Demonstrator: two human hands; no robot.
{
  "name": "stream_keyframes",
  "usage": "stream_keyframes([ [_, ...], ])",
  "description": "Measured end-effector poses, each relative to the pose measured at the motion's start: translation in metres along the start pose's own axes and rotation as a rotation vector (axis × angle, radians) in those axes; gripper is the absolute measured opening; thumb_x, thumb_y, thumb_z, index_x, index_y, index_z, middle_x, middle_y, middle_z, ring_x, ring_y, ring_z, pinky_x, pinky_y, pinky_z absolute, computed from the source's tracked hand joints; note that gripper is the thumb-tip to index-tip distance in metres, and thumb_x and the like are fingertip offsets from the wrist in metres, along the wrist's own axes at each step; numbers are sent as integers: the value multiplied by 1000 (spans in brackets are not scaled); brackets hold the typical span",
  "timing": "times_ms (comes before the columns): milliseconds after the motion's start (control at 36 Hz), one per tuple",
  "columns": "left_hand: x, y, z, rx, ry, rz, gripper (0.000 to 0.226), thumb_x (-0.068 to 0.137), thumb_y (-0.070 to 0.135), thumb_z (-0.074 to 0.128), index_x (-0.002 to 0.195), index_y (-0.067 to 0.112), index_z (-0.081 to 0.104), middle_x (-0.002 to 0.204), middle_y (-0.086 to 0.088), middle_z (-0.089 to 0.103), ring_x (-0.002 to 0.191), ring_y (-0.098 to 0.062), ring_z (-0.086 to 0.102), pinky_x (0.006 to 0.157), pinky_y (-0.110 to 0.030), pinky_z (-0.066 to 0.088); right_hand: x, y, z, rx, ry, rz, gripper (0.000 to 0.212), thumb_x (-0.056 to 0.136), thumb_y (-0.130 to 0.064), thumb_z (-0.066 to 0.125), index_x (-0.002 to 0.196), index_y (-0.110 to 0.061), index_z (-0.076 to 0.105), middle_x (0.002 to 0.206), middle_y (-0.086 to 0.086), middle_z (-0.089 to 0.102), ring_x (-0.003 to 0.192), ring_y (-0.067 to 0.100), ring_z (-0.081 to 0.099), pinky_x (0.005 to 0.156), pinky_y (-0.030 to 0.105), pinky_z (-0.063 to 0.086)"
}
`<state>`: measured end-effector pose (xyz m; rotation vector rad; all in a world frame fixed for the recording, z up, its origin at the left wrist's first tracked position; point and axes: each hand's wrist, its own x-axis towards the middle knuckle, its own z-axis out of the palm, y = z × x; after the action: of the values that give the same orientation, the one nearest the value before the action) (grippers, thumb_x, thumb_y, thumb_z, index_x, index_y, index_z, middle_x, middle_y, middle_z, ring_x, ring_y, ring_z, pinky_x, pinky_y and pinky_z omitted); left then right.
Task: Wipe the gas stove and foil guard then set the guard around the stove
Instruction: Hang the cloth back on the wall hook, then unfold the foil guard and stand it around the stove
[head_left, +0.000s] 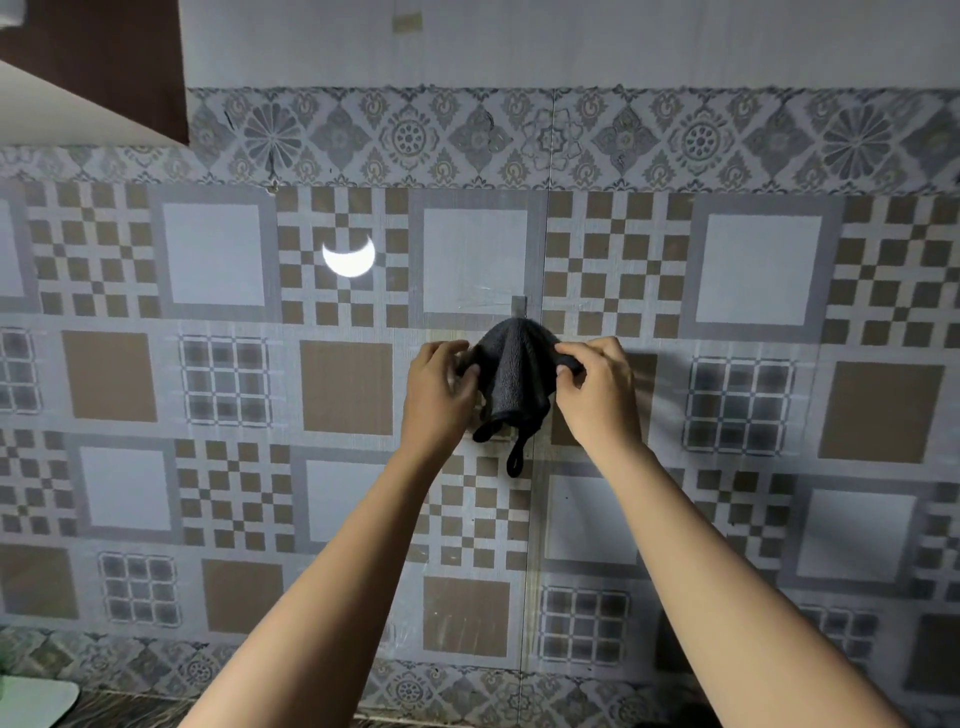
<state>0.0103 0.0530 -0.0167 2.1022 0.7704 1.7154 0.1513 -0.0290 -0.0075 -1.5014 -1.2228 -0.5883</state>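
A: So, where is your cloth right now?

B: You have the dark grey cloth (511, 376) up against the patterned wall tiles (223, 260), bunched at its top just below a small grey hook (519, 306). Whether it hangs from the hook or only from your fingers, I cannot tell.

A: And your grip?

B: Your left hand (436, 395) pinches the cloth's left edge between thumb and fingers, closed on it. Your right hand (597, 389) does the same on the right edge. A thin loop (514, 460) dangles free from the lower hem.

A: How much room do you have?

B: The wall is bare on both sides of your hands. A bright crescent of light (349, 258) sits on the tiles up and left, well apart. A dark panel (93, 67) fills the upper-left corner, and a pale green object (36, 701) shows at the lower-left edge. The stove and foil guard are out of view.
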Motion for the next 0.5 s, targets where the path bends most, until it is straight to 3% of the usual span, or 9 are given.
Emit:
stream_keyframes([
  [167, -27, 21, -45, 47, -35, 10, 37, 92, 25, 55, 127, 13, 52, 128, -2, 55, 120, -15, 49, 96, -22, 35, -17, -31, -29, 37, -33, -39, 29, 89, -9, 54, 116, -10, 63, 111, 9, 57, 101, 24, 56, 79, 25, 46],
  [306, -105, 6, -92, 136, -108, -101, 37, 94, 29, 51, 129, 17, 49, 130, 1, 53, 123, -14, 45, 94, -21, 33, -77, -57, -37, 163, -112, -117, 26, 89, -6, 54, 113, -5, 63, 110, 11, 59, 99, 23, 57, 81, 19, 40],
  [417, -189, -23, -127, 227, -165, -272, 39, 92, 29, 53, 128, 15, 50, 129, -1, 53, 123, -16, 47, 96, -24, 35, -150, -69, -17, 239, -359, -77, 27, 90, -10, 53, 116, -9, 62, 113, 9, 56, 105, 23, 55, 84, 24, 41],
  [500, -258, -46, -155, 321, -219, -417, 42, 89, 32, 57, 124, 10, 55, 124, -9, 56, 119, -24, 50, 99, -31, 37, -212, -79, 4, 270, -676, -20, 31, 93, -15, 51, 123, -15, 56, 120, 7, 53, 114, 22, 49, 89, 22, 36],
])
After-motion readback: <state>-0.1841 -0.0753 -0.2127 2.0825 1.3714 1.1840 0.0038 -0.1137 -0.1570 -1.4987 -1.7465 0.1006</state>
